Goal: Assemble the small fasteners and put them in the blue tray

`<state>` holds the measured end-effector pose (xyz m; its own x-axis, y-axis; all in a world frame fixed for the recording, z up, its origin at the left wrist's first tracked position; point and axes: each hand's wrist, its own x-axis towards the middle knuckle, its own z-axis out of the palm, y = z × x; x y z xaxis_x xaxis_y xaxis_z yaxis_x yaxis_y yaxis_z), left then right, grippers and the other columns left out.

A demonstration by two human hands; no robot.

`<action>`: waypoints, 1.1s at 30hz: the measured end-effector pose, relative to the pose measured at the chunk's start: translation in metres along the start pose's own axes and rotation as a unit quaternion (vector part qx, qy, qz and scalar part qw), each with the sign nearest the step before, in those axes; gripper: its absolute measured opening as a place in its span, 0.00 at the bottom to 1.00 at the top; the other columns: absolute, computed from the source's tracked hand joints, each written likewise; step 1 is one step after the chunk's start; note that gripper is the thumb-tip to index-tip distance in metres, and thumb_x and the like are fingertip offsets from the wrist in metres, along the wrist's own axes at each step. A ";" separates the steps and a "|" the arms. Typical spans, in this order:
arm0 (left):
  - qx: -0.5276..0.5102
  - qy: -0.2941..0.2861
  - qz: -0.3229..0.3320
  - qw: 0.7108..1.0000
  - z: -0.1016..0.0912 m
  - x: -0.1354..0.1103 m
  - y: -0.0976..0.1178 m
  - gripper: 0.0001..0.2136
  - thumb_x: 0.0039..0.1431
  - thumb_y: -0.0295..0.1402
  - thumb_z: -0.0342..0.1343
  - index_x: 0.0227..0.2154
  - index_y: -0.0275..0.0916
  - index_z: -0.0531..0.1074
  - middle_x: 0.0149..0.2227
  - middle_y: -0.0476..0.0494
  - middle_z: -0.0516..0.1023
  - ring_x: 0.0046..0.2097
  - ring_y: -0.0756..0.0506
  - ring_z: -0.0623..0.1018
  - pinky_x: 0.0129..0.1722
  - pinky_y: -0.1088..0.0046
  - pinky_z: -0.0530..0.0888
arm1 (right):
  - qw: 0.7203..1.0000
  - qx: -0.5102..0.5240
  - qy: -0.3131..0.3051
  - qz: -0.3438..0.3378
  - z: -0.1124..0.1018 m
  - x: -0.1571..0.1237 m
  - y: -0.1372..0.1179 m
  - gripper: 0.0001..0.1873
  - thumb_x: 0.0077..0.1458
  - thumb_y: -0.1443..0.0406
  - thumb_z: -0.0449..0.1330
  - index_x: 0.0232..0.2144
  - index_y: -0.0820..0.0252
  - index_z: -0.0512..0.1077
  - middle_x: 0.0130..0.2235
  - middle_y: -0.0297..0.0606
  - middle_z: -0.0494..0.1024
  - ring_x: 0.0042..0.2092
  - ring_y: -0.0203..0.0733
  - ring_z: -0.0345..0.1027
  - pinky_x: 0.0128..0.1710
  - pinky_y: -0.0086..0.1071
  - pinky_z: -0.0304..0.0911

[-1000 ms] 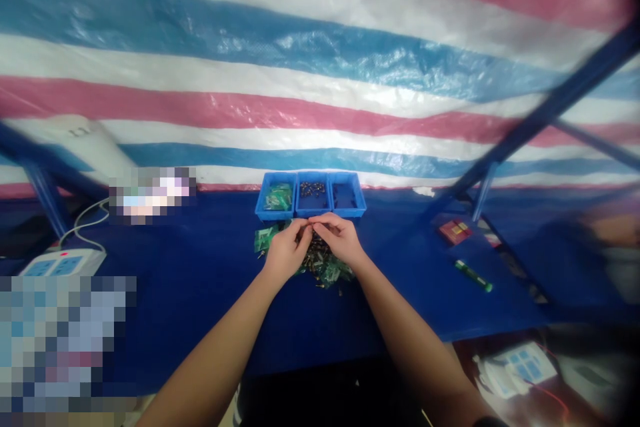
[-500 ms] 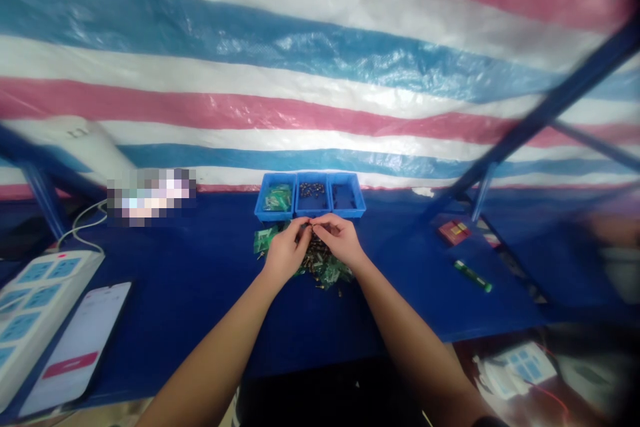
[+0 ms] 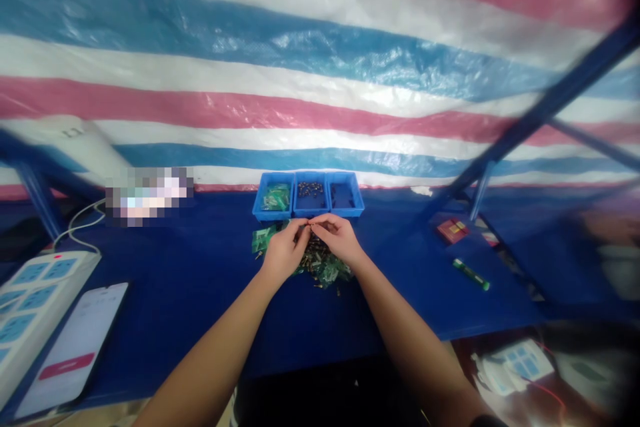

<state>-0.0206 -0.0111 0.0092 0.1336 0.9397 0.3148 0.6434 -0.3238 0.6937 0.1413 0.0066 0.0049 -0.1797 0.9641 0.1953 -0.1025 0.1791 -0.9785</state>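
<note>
My left hand (image 3: 283,252) and my right hand (image 3: 338,238) meet fingertip to fingertip above a pile of small green boards and dark metal parts (image 3: 320,267) on the blue table. Both hands are pinched together on a tiny piece too small to name. Just beyond the hands stand three small blue bins side by side: the left bin (image 3: 273,198) holds green pieces, the middle bin (image 3: 310,192) holds small dark parts, the right bin (image 3: 344,197) looks nearly bare.
A white power strip (image 3: 30,293) and a phone (image 3: 75,343) lie at the left front edge. A red box (image 3: 453,229) and a green pen-like stick (image 3: 471,274) lie to the right. A blue metal frame (image 3: 540,107) slants at the right. A striped tarp hangs behind.
The hands have stayed pinched together over the pile with only slight finger movement. The view has shifted a little.
</note>
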 end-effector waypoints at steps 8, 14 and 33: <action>-0.003 0.017 -0.007 1.000 -0.001 -0.001 0.003 0.15 0.66 0.41 0.48 0.48 0.42 0.72 0.29 0.50 0.79 0.27 0.48 0.77 0.29 0.75 0.70 | 1.000 0.010 0.009 -0.015 0.001 -0.001 0.001 0.11 0.52 0.58 0.65 0.36 0.57 0.77 0.38 0.38 0.80 0.39 0.40 0.75 0.43 0.34 0.71; -0.006 0.010 -0.013 1.000 -0.003 -0.001 0.005 0.15 0.65 0.41 0.48 0.48 0.43 0.72 0.27 0.51 0.77 0.25 0.50 0.75 0.29 0.75 0.70 | 0.997 -0.035 0.076 0.003 -0.002 0.003 0.005 0.12 0.52 0.59 0.64 0.37 0.59 0.78 0.37 0.39 0.81 0.37 0.40 0.75 0.41 0.34 0.71; -0.012 0.015 -0.016 1.000 -0.002 -0.001 0.001 0.16 0.65 0.40 0.48 0.51 0.43 0.72 0.25 0.52 0.76 0.22 0.51 0.72 0.26 0.76 0.68 | 0.985 -0.135 0.100 -0.046 -0.009 0.002 -0.002 0.12 0.59 0.60 0.58 0.42 0.55 0.78 0.43 0.39 0.81 0.43 0.44 0.76 0.45 0.39 0.71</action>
<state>-0.0215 -0.0123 0.0116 0.0914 0.9460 0.3110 0.6286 -0.2970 0.7188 0.1500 0.0094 0.0070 0.0181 0.9559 0.2933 0.1601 0.2867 -0.9445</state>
